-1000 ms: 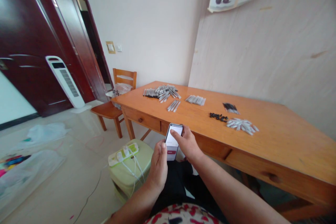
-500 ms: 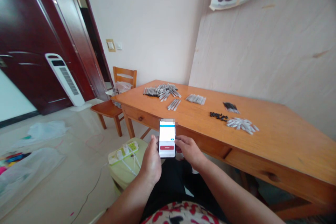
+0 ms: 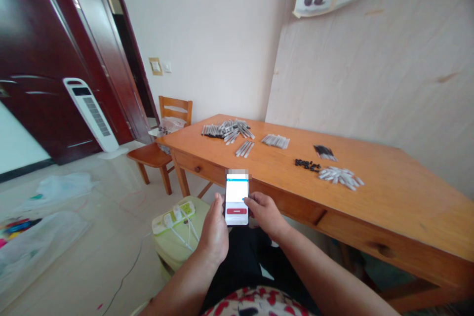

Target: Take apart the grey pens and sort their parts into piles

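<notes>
A smartphone [image 3: 237, 197] with a lit white screen and a red button is held upright in front of me, below the table edge. My left hand [image 3: 215, 233] is wrapped round its lower left side. My right hand [image 3: 263, 212] grips its right edge, with the thumb touching the screen. On the wooden table [image 3: 388, 197] lie heaps of grey pen parts [image 3: 229, 131], a smaller grey row [image 3: 276, 140], small black pieces [image 3: 308, 164], dark pieces [image 3: 325, 151] and a pile of pale tubes [image 3: 339, 176].
A green stool [image 3: 181, 247] carrying a white power strip [image 3: 174, 216] stands by my left knee. A wooden chair [image 3: 163, 148] with a plastic bag sits at the table's far end. A white tower fan [image 3: 91, 114] leans by the dark door. Plastic bags [image 3: 40, 242] lie on the floor.
The phone has swung from tilted to upright, facing me. My right hand has dropped from over the screen to the phone's right edge, and my left hand moved slightly left.
</notes>
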Available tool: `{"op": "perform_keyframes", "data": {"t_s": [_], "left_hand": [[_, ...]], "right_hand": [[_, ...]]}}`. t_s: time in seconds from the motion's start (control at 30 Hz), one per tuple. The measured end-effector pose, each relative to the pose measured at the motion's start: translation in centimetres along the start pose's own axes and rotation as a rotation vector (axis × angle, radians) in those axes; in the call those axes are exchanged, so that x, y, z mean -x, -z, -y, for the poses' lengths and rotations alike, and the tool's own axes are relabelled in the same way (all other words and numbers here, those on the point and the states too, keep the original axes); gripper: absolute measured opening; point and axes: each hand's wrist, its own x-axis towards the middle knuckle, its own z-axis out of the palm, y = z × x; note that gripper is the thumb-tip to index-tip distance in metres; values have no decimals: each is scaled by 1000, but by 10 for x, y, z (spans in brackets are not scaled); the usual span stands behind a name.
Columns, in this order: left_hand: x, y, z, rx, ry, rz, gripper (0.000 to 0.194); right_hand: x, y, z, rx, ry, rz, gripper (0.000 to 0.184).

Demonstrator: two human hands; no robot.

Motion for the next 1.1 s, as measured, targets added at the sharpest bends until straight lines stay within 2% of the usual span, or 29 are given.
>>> {"op": "perform_keyframes", "data": {"t_s": [0.47,0.9,1.1], "left_hand": [[-3,3,3,-13,-21,-12,62],[-9,2,0,22,18,-41,59],[-7,-2,-7,25,26,-61,55]], "right_hand": [[1,2,1,1,-59,58,37],[0,2,1,-57,-31,76,36],[-1,1,-2,-63,13,146,34]]}}
